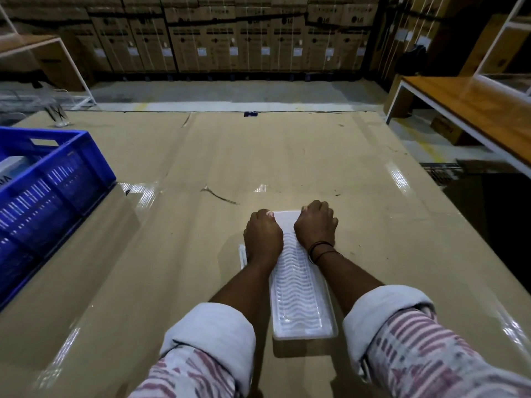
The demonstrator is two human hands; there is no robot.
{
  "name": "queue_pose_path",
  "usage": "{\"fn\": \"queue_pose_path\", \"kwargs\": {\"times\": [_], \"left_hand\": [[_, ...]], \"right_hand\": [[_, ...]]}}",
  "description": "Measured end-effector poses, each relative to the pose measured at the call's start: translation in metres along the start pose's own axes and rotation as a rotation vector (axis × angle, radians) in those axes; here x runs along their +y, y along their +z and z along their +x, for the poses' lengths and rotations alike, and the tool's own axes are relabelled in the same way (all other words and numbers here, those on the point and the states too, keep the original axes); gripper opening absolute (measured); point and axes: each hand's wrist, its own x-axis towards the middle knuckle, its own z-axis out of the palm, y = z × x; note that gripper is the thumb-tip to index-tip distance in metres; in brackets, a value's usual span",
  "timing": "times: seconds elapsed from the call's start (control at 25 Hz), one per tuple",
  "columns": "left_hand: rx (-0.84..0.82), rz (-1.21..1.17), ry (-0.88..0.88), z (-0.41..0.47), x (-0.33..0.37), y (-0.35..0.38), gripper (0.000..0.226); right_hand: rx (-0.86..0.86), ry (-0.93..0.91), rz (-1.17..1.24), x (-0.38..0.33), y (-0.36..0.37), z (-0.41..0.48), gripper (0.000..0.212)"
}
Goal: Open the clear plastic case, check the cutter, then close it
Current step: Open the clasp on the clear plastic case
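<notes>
Both hands rest on the far end of the clear plastic case (298, 288), which lies lengthwise on the worktop (287, 156) straight out from the person. Left hand (263, 235) sits on the case's far left corner, its fingers curled down over the edge with one thumbnail showing on top. Right hand (316, 225) sits on the far right corner, fingers likewise curled over the far rim; dark cords (320, 249) circle that wrist. Each hand looks closed onto the case's end, though the fingertips themselves are hidden beyond the knuckles. The near end of the case lies bare between the forearms, with a wavy ribbed pattern showing through its lid. The cutter inside cannot be made out. A thin white strip (242, 255) shows just left of the left wrist; whether it belongs to the case I cannot tell. Rolled-up striped sleeves (218, 334) cover the upper forearms.

The worktop is glossy tan, catching streaks of light. A blue plastic crate (54, 179) stands at its left edge. Beyond the far edge runs a concrete floor (230, 93), then a wall of stacked cardboard boxes (230, 33). A wooden bench with a white frame (474, 110) stands to the right.
</notes>
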Motion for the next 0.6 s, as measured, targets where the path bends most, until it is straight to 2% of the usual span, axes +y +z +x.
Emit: {"fn": "queue_pose_path", "kwargs": {"times": [0.12,0.24,0.36,0.6], "left_hand": [[0.001,-0.234,-0.125,-0.001,0.002,-0.004,0.030],[-0.030,-0.377,-0.212,-0.001,0.003,-0.010,0.030],[-0.041,-0.463,-0.283,-0.013,0.000,-0.018,0.030],[-0.165,-0.524,-0.203,-0.060,-0.020,-0.035,0.031]], "right_hand": [[0.039,-0.061,-0.003,0.000,-0.004,-0.003,0.022],[0.063,-0.261,-0.099,-0.004,-0.014,-0.008,0.024],[0.038,-0.408,-0.083,-0.009,-0.025,-0.027,0.018],[-0.099,-0.679,0.036,0.013,-0.063,-0.122,0.022]]}}
